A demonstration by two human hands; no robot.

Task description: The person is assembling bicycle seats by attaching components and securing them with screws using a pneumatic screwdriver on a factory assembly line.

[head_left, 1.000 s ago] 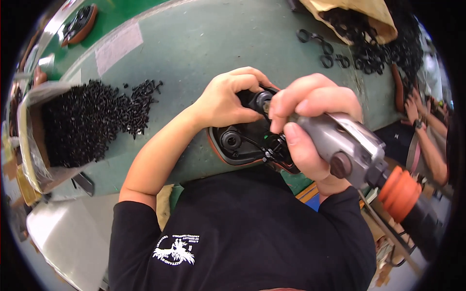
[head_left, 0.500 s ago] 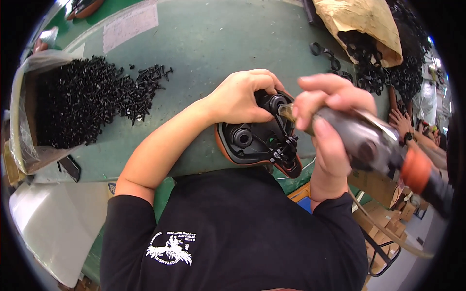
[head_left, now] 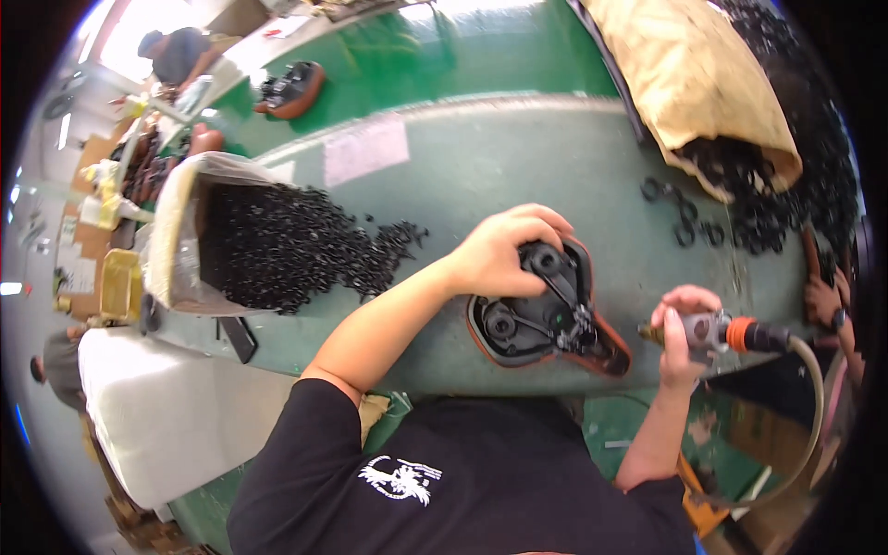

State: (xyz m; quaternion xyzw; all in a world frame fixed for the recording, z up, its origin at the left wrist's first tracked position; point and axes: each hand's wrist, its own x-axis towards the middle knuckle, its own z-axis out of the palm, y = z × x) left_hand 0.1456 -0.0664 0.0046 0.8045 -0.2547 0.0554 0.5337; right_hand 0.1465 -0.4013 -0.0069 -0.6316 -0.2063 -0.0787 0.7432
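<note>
Worktable [head_left: 527, 166] with a smooth grey-green top fills the view from 10 o'clock round to 3. On it, toward 2 o'clock, lies a large yellow-tan paper sack [head_left: 689, 79], its mouth open on black parts; toward 9 to 10 o'clock a plastic-lined box [head_left: 168, 250] with pale walls lies tipped toward the middle. Just off centre toward 4 o'clock rests an upturned bicycle saddle [head_left: 557, 316] with a black moulded underside and brown edge, its nose pointing to about 4 o'clock. Farther out, between 3 and 4 o'clock, a silver metal power driver [head_left: 705, 330] with an orange collar is held clear of the saddle, its brassy tip aimed toward 9. The right hand [head_left: 677, 350] is wrapped about the driver's body, thumb along the near side. The left hand [head_left: 504, 252] clasps the saddle's broad end from about 11 o'clock, fingers curled over the far edge, thumb inside. Smaller still, loose black plastic rings [head_left: 683, 211] lie by the sack, and small black screws [head_left: 301, 245] spill from the box. The step in hand looks like steadying the saddle with the driver apart; bringing the tip back would call for a firm left hold and careful alignment.
</note>
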